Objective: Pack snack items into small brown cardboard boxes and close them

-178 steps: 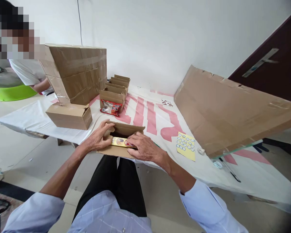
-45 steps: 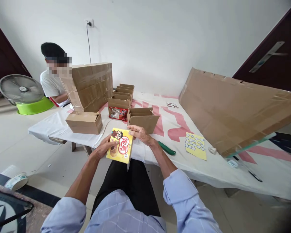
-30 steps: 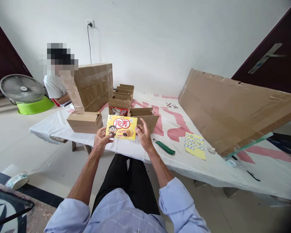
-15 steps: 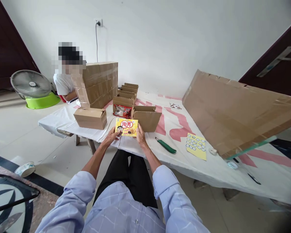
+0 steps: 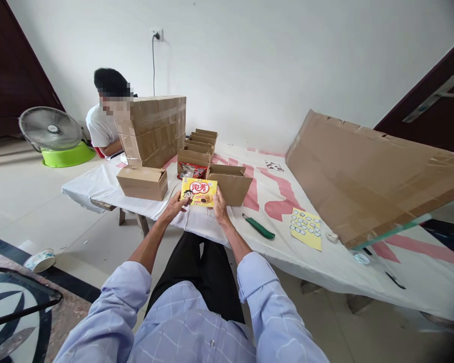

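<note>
A yellow snack box (image 5: 199, 192) with red lettering and a cartoon figure is held up between my two hands, above the front edge of the table. My left hand (image 5: 175, 205) grips its left end, thumb on the front face. On its right end my right hand (image 5: 220, 205) is closed, fingers partly hidden behind it. Just behind stands an open cardboard box (image 5: 230, 188), flaps raised. A red and clear snack packet (image 5: 192, 170) leans against another open carton, its lower part covered by the yellow box.
A closed carton (image 5: 142, 183) sits left of my hands, before a tall stack of taped cartons (image 5: 155, 131). A green utility knife (image 5: 259, 226) and yellow sticker sheet (image 5: 305, 229) lie right. A large cardboard sheet (image 5: 374, 176) leans there. Another person (image 5: 103, 126) sits behind the stack.
Both hands have raised the yellow snack box slightly and tilted it a little. My view has shifted slightly. The other things on the table keep their places.
</note>
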`<state>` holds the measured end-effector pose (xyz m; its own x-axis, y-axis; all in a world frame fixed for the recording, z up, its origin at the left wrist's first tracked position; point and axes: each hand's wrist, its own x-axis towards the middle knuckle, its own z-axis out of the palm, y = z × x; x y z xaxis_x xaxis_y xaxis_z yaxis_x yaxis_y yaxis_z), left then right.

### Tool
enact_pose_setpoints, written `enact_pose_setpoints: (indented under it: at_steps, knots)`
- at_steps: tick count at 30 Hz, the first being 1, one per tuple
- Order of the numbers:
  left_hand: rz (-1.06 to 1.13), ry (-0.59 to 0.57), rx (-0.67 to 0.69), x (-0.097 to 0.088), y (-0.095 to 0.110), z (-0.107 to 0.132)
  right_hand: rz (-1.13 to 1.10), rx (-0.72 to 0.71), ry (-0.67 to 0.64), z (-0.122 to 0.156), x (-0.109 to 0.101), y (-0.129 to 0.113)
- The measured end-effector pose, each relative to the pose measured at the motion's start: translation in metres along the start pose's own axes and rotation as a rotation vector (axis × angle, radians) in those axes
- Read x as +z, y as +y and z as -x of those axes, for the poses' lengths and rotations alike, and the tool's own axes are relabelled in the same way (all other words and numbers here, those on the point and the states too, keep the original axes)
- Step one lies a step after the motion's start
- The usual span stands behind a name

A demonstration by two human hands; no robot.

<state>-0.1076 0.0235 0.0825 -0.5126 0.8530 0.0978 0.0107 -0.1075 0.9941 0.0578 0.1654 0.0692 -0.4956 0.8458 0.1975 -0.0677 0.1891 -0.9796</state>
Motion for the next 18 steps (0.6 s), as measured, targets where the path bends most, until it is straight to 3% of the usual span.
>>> enact_pose_setpoints:
  at_steps: [5,11,15,18]
  knots:
    - [-0.002,-0.006,0.148,-0.001,0.044,-0.012,0.024,-0.324,0.048,-0.018,-0.002,-0.046]
    - [-0.005,-0.004,0.272,0.003,0.081,-0.006,0.033,-0.431,0.015,-0.012,-0.003,-0.085]
    - [-0.002,0.005,0.274,-0.002,0.078,0.010,0.096,-0.468,-0.003,0.013,-0.007,-0.080]
    - [0.054,0.028,0.137,-0.015,0.052,0.028,0.320,-0.530,-0.076,0.023,-0.033,-0.068]
